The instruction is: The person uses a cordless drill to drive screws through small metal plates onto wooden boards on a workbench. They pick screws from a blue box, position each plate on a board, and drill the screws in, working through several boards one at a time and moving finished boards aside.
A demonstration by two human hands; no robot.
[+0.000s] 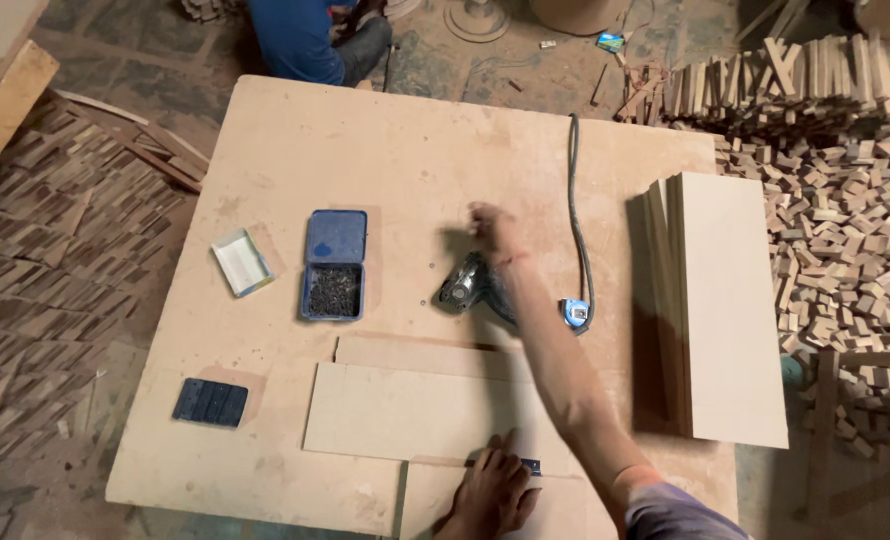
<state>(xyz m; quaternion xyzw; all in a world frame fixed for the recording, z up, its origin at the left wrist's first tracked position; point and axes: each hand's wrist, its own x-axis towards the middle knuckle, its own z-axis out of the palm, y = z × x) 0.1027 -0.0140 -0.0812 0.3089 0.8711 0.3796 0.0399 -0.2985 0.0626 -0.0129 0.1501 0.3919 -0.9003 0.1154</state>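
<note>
The right hand [489, 226] reaches out over the middle of the tabletop [295, 130], blurred, so how far its fingers are spread cannot be told; it holds nothing visible and hovers just above the dark power tool [465, 284] lying below it. The left hand [493, 492] presses flat, fingers spread, on a cut board [405, 412] at the near edge, beside a small metal hinge [531, 465]. Left of the tool sits an open blue tin of screws [333, 266]. A black cable [577, 200] runs toward the far edge, and a stack of boards [725, 300] fills the right edge.
</note>
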